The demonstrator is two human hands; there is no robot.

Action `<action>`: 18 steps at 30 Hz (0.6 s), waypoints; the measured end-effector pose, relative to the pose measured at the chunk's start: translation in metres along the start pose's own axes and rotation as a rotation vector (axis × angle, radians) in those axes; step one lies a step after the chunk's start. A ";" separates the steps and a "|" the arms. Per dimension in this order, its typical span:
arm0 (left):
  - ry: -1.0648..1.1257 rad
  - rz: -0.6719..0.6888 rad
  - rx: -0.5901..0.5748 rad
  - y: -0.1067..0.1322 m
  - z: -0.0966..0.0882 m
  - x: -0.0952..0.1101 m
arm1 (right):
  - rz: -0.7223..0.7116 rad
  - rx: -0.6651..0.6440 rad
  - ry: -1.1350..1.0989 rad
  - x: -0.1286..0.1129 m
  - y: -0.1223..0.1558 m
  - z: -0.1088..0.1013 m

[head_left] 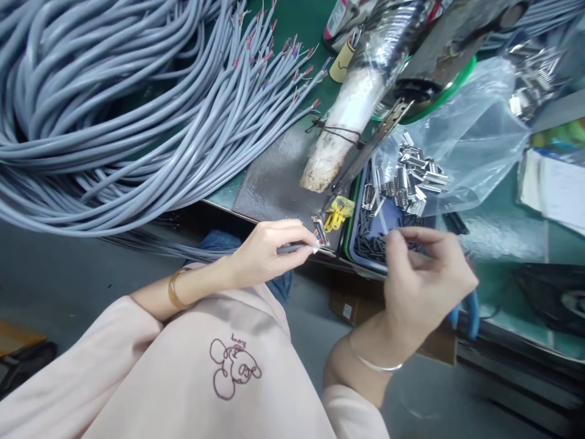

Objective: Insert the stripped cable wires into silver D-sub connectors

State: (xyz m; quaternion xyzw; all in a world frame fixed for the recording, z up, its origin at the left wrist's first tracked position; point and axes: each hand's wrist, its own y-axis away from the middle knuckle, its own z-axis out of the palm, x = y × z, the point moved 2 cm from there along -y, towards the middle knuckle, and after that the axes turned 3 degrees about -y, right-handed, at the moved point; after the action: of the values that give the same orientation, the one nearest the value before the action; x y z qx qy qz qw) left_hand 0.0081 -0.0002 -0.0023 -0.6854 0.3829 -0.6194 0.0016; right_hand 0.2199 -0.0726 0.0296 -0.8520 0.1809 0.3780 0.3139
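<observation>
My left hand (265,253) is closed on the end of a grey cable (289,249) at the table's front edge. Just beyond its fingertips, coloured wires meet a metal D-shaped connector (320,230). To the right, my right hand (418,283) is pinched over the front of a blue tray (365,263). Whatever its fingertips hold, if anything, is too small or hidden to make out. Small black pieces (369,245) lie in the tray, and several metal connectors (404,183) are heaped behind them on a clear plastic bag (475,134).
A large bundle of grey cables (114,122) with stripped ends fills the left. A plastic-wrapped tube (351,110) and a slotted metal bar (375,143) slant over the table. Yellow-handled pieces (337,214) lie beside the tray. Papers (555,189) and blue handles (473,314) are at right.
</observation>
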 end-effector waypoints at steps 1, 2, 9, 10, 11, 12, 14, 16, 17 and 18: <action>0.010 -0.034 0.018 0.000 0.000 0.000 | -0.007 0.005 -0.021 -0.008 0.011 0.002; 0.019 -0.072 0.032 -0.001 0.001 0.000 | -0.001 -0.065 -0.067 -0.014 0.021 0.007; 0.044 -0.182 0.041 -0.002 0.003 0.000 | 0.049 -0.167 -0.258 -0.021 0.043 0.029; 0.041 -0.188 0.033 -0.002 0.003 0.000 | 0.049 -0.171 -0.262 -0.020 0.043 0.030; 0.038 -0.192 0.026 -0.003 0.003 0.001 | 0.045 -0.177 -0.262 -0.019 0.042 0.031; 0.037 -0.192 0.020 -0.003 0.003 0.001 | 0.037 -0.186 -0.260 -0.019 0.042 0.031; 0.040 -0.186 0.016 -0.003 0.003 0.002 | 0.011 -0.215 -0.243 -0.021 0.042 0.030; 0.044 -0.185 0.018 -0.003 0.003 0.002 | -0.025 -0.246 -0.202 -0.024 0.042 0.030; 0.047 -0.188 0.018 -0.003 0.004 0.002 | -0.048 -0.256 -0.178 -0.026 0.042 0.030; 0.051 -0.197 0.014 -0.002 0.004 0.002 | -0.072 -0.260 -0.155 -0.028 0.043 0.030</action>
State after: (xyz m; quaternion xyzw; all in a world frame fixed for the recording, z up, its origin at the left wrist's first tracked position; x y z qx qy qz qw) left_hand 0.0125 -0.0013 -0.0005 -0.7036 0.3093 -0.6365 -0.0644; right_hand 0.1622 -0.0815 0.0182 -0.8597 0.0751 0.4512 0.2273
